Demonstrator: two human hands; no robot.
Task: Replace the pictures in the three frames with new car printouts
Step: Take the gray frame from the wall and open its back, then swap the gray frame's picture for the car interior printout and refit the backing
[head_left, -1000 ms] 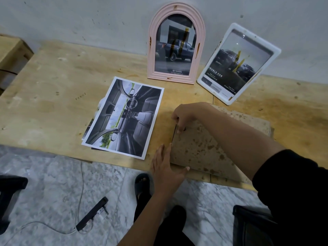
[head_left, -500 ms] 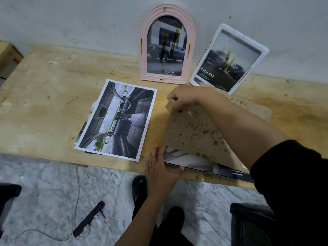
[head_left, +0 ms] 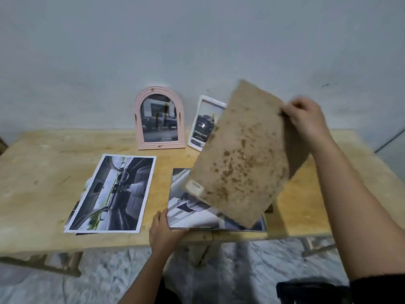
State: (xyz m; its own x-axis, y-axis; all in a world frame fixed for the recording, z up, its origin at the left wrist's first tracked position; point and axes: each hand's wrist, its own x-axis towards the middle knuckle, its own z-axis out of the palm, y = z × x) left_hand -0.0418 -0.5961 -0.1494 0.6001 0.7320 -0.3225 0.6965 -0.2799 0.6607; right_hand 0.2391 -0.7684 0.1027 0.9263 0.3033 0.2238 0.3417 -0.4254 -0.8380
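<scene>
My right hand (head_left: 306,121) pinches a stiff, brown-speckled backing board (head_left: 241,159), tilted in the air. Under it, my left hand (head_left: 164,231) grips the near corner of the glossy picture (head_left: 197,213) lying on the pale wooden worktop (head_left: 39,172). Any lettering is too blurred to read.

A: What does the raised backing board (head_left: 241,154) cover?

B: The right side of the white frame (head_left: 202,123) by the wall, and much of the picture (head_left: 192,212) lying under it on the table (head_left: 39,172).

A: Can you read the prints?

B: No, too blurred. The sheets beneath the left printout (head_left: 114,194) show only corners.
</scene>
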